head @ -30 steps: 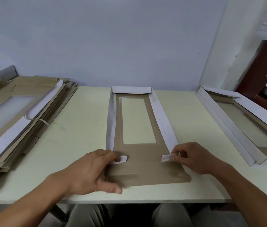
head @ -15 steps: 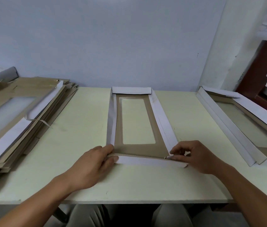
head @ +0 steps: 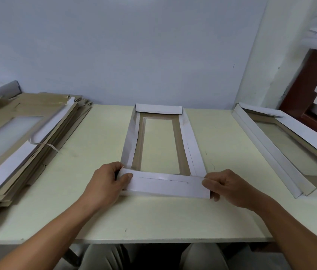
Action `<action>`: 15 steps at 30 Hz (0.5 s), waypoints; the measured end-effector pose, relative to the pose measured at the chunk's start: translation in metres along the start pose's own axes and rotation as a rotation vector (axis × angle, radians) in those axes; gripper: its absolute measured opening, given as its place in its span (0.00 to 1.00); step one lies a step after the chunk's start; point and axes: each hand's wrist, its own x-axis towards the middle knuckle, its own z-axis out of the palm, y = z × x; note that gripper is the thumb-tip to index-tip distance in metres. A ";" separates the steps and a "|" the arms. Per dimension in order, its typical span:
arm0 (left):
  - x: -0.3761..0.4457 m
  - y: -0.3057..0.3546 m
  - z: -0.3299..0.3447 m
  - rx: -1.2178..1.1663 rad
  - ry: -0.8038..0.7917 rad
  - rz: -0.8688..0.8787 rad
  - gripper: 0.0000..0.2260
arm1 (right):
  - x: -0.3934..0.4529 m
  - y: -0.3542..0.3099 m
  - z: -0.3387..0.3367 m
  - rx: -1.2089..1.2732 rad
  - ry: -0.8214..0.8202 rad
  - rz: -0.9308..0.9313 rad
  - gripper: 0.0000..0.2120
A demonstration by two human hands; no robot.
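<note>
The cardboard frame [head: 191, 151] lies flat in the middle of the table [head: 99, 152], and the table top shows through its window. Its near white flap [head: 165, 185] is folded up over the near edge. My left hand [head: 105, 184] pinches the left end of the flap, with the thumb on top. The fingers [head: 218, 179] of my right hand [head: 231, 189] are curled round the right end. A stack of flat cardboard [head: 17, 145] lies at the left and a folded tray [head: 282, 149] at the right.

I am counting two hands, the left hand [head: 105, 185] and the right hand [head: 231, 189], over one table [head: 153, 217]. I am seeing two frames, the middle frame [head: 163, 185] and the right frame [head: 266, 151], plus one stack [head: 36, 152] whose sheets I cannot number.
</note>
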 end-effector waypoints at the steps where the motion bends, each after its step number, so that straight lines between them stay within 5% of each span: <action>1: 0.001 0.001 0.000 0.036 0.013 -0.010 0.06 | 0.000 0.000 0.004 -0.031 0.046 -0.001 0.21; 6: -0.004 0.003 0.006 0.286 0.078 0.032 0.14 | 0.008 -0.002 0.019 -0.111 0.243 0.020 0.12; 10: -0.014 0.006 0.012 0.599 0.280 0.437 0.06 | 0.015 -0.008 0.025 -0.187 0.280 0.093 0.06; 12: -0.016 0.006 0.016 0.552 0.174 0.659 0.07 | 0.017 -0.011 0.026 -0.246 0.276 0.129 0.03; 15: -0.020 0.002 0.027 0.568 -0.062 0.726 0.11 | 0.018 -0.016 0.029 -0.399 0.250 0.140 0.05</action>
